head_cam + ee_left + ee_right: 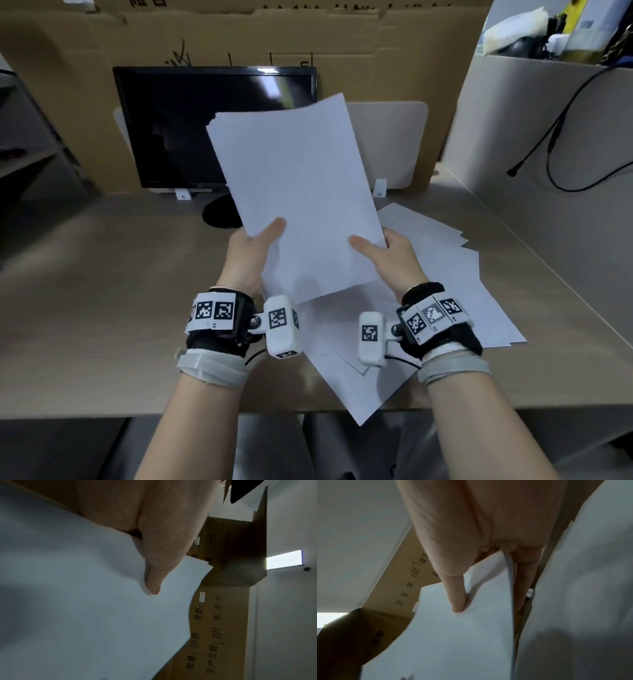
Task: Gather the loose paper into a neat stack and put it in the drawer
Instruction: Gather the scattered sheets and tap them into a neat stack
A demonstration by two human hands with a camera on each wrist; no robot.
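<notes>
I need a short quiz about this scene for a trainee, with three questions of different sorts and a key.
1. True or false: both hands hold the paper stack.
2. Where are the loose sheets? A: on the desk, B: on the monitor, C: on the floor.
3. Fill in: the right thumb lies on the ___ of the stack.

Key:
1. True: the left hand and the right hand grip its lower edge.
2. A
3. front
</notes>
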